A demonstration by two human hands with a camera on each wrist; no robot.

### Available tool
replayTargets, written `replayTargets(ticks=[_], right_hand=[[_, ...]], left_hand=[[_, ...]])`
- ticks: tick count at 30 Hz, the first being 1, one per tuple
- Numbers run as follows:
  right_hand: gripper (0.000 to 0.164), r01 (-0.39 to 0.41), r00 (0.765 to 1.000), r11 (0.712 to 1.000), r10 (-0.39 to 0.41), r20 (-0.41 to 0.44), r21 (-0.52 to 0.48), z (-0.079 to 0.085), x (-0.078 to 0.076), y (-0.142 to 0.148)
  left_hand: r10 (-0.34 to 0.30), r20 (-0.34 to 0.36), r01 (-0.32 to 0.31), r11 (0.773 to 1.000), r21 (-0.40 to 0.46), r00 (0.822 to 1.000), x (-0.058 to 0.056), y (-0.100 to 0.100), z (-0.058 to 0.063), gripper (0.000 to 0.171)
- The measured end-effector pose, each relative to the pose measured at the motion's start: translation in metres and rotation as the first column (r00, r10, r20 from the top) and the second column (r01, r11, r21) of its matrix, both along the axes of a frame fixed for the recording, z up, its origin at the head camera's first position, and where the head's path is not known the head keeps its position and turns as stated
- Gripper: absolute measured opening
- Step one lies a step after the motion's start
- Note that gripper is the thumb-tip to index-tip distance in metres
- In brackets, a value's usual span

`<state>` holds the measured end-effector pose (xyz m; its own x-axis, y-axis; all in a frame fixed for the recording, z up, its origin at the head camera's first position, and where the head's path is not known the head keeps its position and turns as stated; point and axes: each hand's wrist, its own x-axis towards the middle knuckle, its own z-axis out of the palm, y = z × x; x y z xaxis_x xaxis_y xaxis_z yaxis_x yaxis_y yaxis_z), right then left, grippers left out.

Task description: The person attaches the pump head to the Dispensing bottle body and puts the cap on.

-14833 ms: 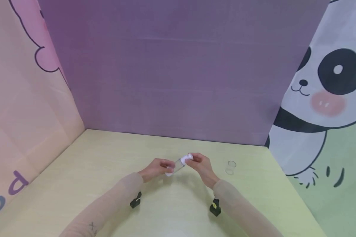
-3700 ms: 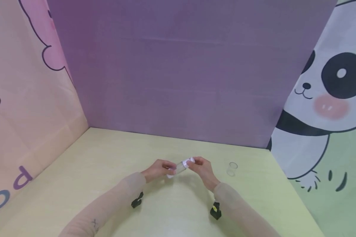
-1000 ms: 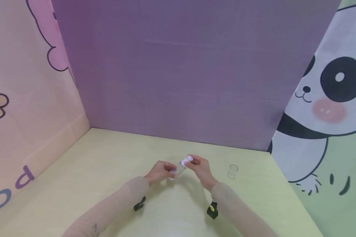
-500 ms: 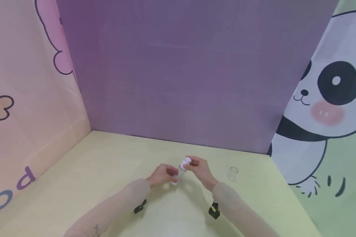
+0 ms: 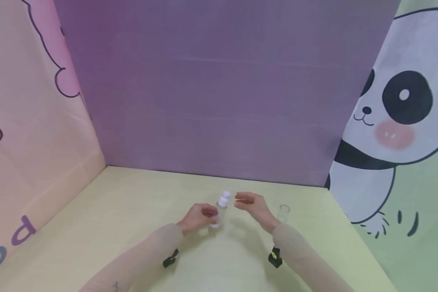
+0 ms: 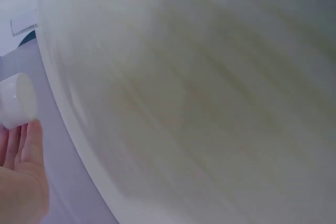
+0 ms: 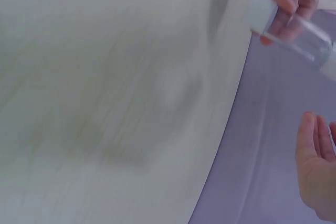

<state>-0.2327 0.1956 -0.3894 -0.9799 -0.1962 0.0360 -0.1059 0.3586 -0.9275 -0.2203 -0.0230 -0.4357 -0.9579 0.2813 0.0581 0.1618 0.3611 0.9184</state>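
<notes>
My left hand [image 5: 198, 216] holds a clear bottle [image 5: 222, 212] near its white base, thumb and fingers round the lower end. The bottle leans a little to the right, its white top [image 5: 224, 199] pointing up and away. In the left wrist view the white base [image 6: 20, 100] shows above the fingers. The right wrist view has the see-through body [image 7: 310, 43] slanting between its two white ends. Just right of the bottle's top, my right hand [image 5: 254, 206] is off it, fingers extended and nothing in them.
On the pale table [image 5: 142, 211], behind my right wrist, stands a small clear cylinder [image 5: 284, 209], partly hidden by the arm. A purple panel [image 5: 219, 101] rises along the back edge, with printed panels on both sides. Black camera mounts hang under both wrists.
My right hand has let go of the bottle's white top and drawn back to the right. The bottle, kept in my left hand, has tipped more upright.
</notes>
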Motion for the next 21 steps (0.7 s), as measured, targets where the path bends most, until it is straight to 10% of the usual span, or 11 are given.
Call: replayTargets(ticks=[13, 21], right_hand=[[0.053, 0.18, 0.983, 0.976, -0.182, 0.006, 0.125, 0.01, -0.026, 0.095], [0.059, 0.187, 0.981, 0.966, -0.193, 0.014, 0.18, -0.012, -0.032, 0.134]], left_hand=[[-0.005, 0.043, 0.001, 0.996, 0.085, 0.999, -0.018, -0.008, -0.009, 0.044], [-0.051, 0.041, 0.046, 0.994, 0.101, 0.998, -0.022, -0.017, -0.006, 0.044]])
